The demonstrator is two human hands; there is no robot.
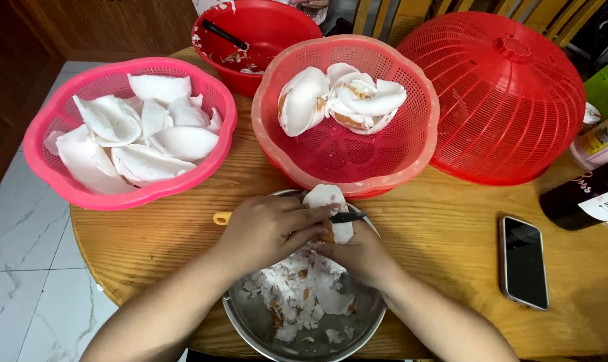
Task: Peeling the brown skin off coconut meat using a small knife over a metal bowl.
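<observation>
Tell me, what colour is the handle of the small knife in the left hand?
Yellow: the small knife's handle sticks out beside the left hand, head view.

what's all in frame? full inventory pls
pink basket: 1, pink, table left, holds white peeled coconut pieces
salmon basket: 1, centre, holds coconut pieces with brown skin
red bowl: 1, behind the baskets
mesh food cover: 1, red, right
steel bowl: 1, near edge, holds peelings
phone: 1, dark, right
bottles: about 2, far right
round table: 1, wood
peeler: 1, yellow handle, left hand
coconut piece: 1, white, right hand
</observation>
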